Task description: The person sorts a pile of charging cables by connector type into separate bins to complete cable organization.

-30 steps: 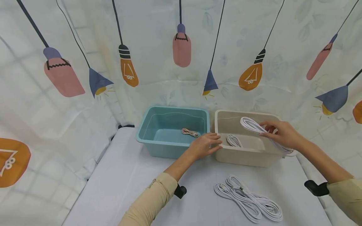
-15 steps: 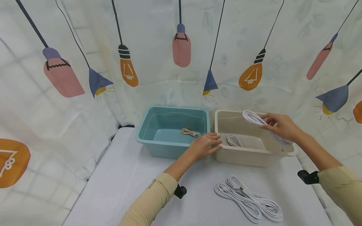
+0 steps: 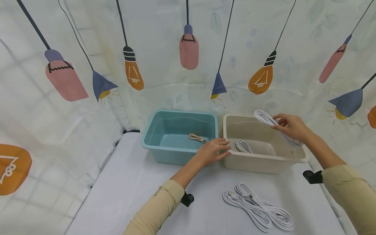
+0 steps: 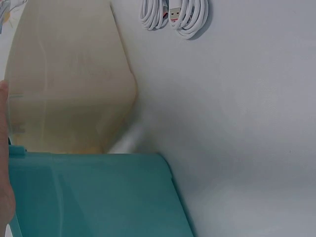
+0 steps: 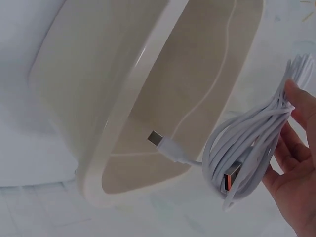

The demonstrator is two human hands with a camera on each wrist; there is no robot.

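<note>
My right hand pinches a coiled white USB cable over the right part of the beige bin. The right wrist view shows its USB-C plug dangling from the loops and a USB-A plug with an orange inside. My left hand rests where the rims of the teal bin and the beige bin meet, its fingers extended. A small bundle of tan cable lies in the teal bin. Another coiled white cable lies in the left part of the beige bin.
Two long bundled white cables lie crossed on the white-covered table in front of the beige bin. A printed curtain hangs close behind both bins.
My right hand has lifted the coiled cable up and slightly back, from the bin's right front rim to over its interior. My left hand has stayed in place.
</note>
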